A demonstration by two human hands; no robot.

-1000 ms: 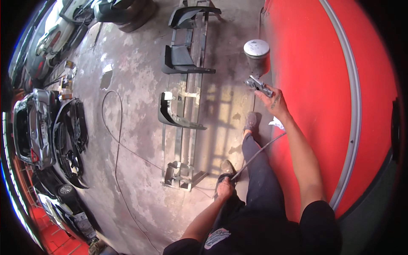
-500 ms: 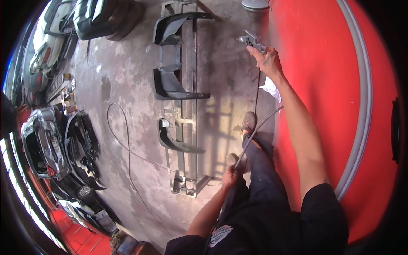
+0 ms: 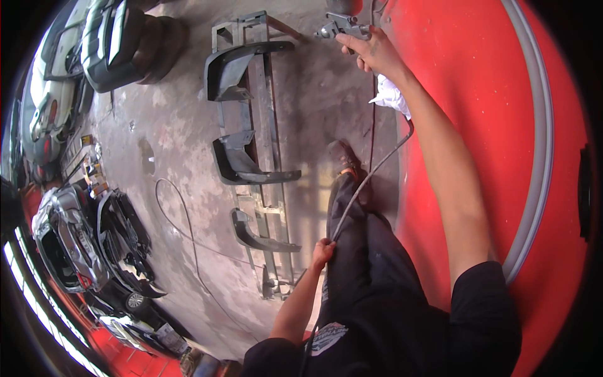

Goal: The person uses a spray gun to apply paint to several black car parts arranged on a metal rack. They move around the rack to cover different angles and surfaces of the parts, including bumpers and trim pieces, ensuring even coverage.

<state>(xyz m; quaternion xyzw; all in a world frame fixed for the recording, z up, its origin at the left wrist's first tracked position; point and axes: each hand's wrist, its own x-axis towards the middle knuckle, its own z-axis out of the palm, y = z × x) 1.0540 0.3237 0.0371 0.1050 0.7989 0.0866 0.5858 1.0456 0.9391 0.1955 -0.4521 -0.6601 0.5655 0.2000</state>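
Observation:
My right hand [image 3: 372, 51] is closed around a spray gun [image 3: 342, 26], its arm stretched far ahead beside the red wall. The gun's dark rounded cup [image 3: 343, 5] is partly cut off by the top edge. In front of my left thigh, my left hand [image 3: 323, 251] grips a thin grey air hose [image 3: 372, 173], which runs up toward my right forearm. A crumpled white cloth or paper [image 3: 391, 96] shows beside that forearm. Dark curved plastic car trim pieces, one at the far end [image 3: 229, 69], one in the middle [image 3: 242, 164] and one nearer [image 3: 254, 235], rest on a metal stand [image 3: 264, 113].
To my right runs a red surface [image 3: 440, 81] with a grey strip [image 3: 537, 125]. Hose [image 3: 191, 235] loops across the concrete floor [image 3: 169, 132] left of the stand. Car bumpers [image 3: 119, 50] and other body parts [image 3: 81, 239] line the far left.
I have stepped forward, and the stand with its pieces now sits lower and farther left in view. My right hand has moved forward with the spray gun; my left still holds the hose.

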